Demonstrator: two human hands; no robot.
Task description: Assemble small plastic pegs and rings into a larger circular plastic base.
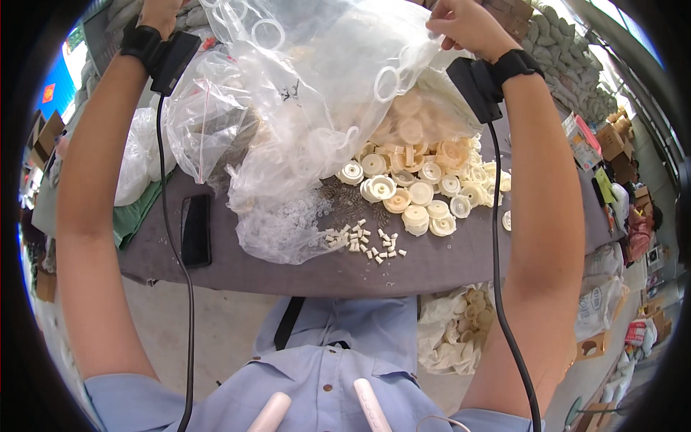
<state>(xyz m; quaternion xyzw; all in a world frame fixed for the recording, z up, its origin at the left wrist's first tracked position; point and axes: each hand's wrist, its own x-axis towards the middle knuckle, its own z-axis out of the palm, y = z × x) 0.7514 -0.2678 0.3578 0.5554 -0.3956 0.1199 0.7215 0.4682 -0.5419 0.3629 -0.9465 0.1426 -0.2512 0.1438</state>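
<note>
Clear plastic bag seems held spread at upper centre, right hand pinching its edge, left hand grip I can't tell; next calls for care above the discs.

Workshop | stacked sacks | cardboard boxes | heaped plastic parts

Left hand: fingers cut off by the top edge
Plastic bag: top cut off too
Discs: some hazy behind it
Clear bits: too small to tell
</note>
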